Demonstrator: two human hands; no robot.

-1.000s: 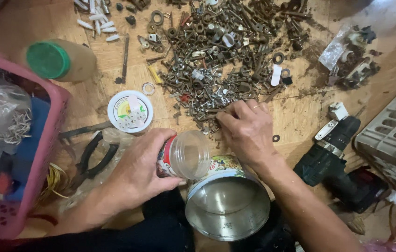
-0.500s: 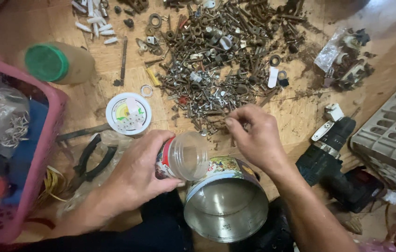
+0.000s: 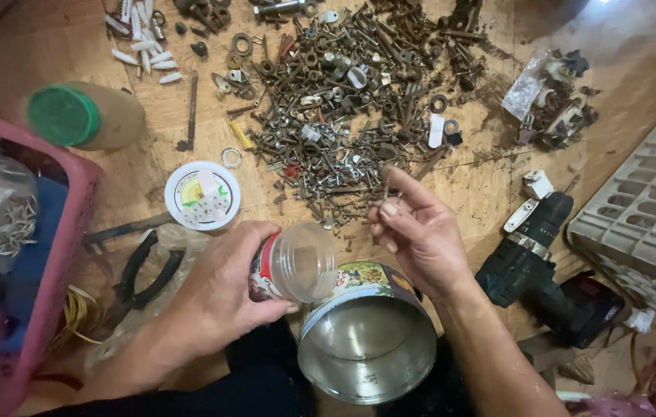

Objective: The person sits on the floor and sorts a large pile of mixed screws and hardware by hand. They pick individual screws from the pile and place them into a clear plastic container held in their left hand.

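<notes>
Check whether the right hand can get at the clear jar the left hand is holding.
Probably yes. The right hand hovers just beside the open mouth of the clear jar, which the left hand tilts toward it. Nothing lies between them; the metal tin sits lower.

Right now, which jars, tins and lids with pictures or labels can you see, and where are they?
Clear plastic jar with red label: tilted in left hand.
Round metal tin with colourful picture band: below right hand, open.
White round lid with yellow-green sticker: floor, left of screws.

A clear plastic jar (image 3: pixel 297 262) with a red label, open, tilted sideways above an open tin can (image 3: pixel 367 340).
</notes>
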